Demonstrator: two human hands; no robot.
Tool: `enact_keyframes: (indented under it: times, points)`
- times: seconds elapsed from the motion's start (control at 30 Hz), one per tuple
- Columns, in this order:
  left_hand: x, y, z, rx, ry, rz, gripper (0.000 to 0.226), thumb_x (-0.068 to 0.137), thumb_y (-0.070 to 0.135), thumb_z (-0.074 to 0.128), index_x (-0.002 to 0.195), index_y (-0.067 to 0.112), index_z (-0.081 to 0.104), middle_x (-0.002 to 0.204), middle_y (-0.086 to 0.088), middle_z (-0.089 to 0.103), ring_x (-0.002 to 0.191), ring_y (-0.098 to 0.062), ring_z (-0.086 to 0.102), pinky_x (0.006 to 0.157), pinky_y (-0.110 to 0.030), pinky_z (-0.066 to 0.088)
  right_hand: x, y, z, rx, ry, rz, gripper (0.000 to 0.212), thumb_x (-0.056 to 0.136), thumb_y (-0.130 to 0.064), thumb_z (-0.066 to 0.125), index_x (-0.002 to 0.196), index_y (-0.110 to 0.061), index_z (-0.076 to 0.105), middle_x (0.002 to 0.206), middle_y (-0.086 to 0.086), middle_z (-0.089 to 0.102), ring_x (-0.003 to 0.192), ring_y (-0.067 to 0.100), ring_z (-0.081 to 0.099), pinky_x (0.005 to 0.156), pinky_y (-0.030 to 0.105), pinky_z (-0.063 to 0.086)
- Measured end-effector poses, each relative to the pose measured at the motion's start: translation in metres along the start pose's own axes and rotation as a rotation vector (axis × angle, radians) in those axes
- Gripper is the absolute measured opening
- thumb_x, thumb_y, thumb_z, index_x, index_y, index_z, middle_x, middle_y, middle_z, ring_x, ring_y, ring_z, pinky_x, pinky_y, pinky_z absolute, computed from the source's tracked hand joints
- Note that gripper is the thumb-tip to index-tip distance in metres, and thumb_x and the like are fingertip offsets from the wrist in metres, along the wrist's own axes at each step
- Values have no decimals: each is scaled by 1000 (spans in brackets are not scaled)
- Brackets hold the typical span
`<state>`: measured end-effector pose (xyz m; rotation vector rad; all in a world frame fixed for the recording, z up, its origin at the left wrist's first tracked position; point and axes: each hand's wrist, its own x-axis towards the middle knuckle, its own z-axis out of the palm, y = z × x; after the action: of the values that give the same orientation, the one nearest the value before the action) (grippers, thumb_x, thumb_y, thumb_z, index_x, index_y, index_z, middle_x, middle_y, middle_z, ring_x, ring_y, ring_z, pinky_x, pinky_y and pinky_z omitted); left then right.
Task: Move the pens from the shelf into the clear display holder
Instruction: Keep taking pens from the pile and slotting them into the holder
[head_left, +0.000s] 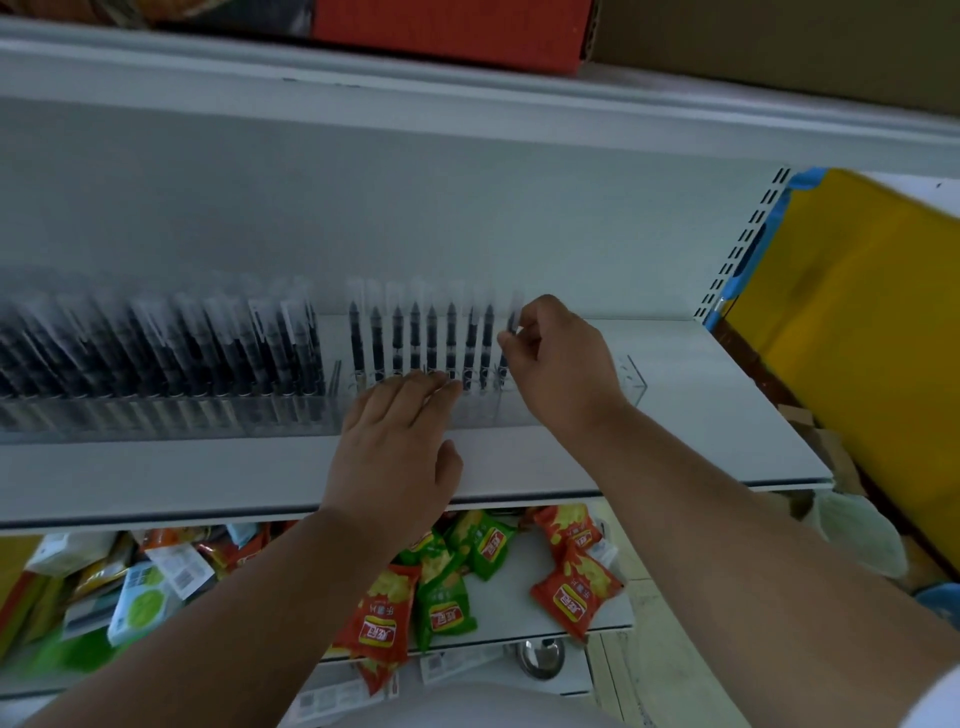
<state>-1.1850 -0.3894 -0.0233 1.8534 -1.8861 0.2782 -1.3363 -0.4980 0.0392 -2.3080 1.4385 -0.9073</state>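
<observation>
1. Head view: clear display holder sits on white shelf; row of black pens stands upright in it.
2. Right hand pinches a pen at the row's right end, fingers curled on it.
3. Left hand lies flat, fingers straight, tips touching holder front, holding nothing.
4. Snack packets on the lower shelf.

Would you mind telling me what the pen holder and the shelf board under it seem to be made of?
The display holder looks like clear rigid plastic, probably acrylic: the shelf shows through its walls and its edges catch light. The shelf board seems to be painted sheet metal, matte pale grey, with a thin folded front lip; the image is blurred, so this is a guess.
</observation>
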Motion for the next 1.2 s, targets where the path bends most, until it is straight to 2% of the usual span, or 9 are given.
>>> enact_keyframes:
  times: [0.13,0.23,0.37,0.57,0.67,0.87,1.0,1.1,1.2]
  points:
    - [0,1,-6,-37,-43,-7,57,85,34,42,137,15,55,138,-3,55,129,-23,44,109,-43,35,-13,-4,-7,-51,25,-18,29,95,-38,56,114,-16,53,101,-2,62,86,14,58,69,26,40]
    - [-3,0,-14,-80,-16,-31,54,87,34,42,135,14,56,135,-4,55,127,-26,47,106,-45,40,-25,-14,-13,-43,73,-146,25,95,-33,57,111,-15,53,99,-1,60,84,16,57,67,27,42]
    - [-15,-8,-30,-44,53,-73,47,87,33,46,125,12,62,119,-6,61,115,-27,53,99,-43,43,-36,-40,-14,-14,99,-289,23,92,-27,62,108,-11,56,99,2,59,87,19,55,71,32,46]
    - [-53,-43,-60,14,2,-205,47,87,40,41,121,16,62,118,-4,60,112,-27,53,97,-43,43,-58,-102,-3,-18,80,-437,27,89,-27,65,108,-8,60,101,8,60,88,25,57,75,37,49]
    - [-84,-73,-81,30,21,-268,47,87,41,41,120,17,63,115,-2,61,109,-27,54,95,-43,44,-71,-144,15,1,33,-488,29,90,-30,63,111,-10,60,104,6,59,91,24,57,79,38,49]
    - [-177,-160,-140,118,99,-416,38,83,40,46,111,21,64,110,-2,61,103,-28,55,88,-44,46,-104,-255,80,45,-92,-602,32,93,-35,60,118,-15,58,111,2,59,104,19,55,89,31,45]
    - [-253,-228,-191,220,114,-538,37,83,39,47,109,20,66,107,-3,63,101,-31,56,87,-42,43,-132,-348,132,143,-179,-666,34,90,-34,63,116,-12,59,110,6,59,101,24,56,86,40,47]
    - [-308,-268,-228,285,101,-614,36,83,39,48,107,19,67,106,-3,63,100,-31,58,85,-44,46,-151,-413,168,162,-251,-719,34,92,-37,61,117,-15,58,113,5,58,101,24,55,82,37,45]
    - [-347,-303,-261,335,134,-690,32,82,36,51,104,20,68,102,1,63,98,-26,58,82,-40,44,-162,-468,197,195,-301,-740,33,92,-39,58,117,-18,57,113,4,57,102,24,54,84,40,46]
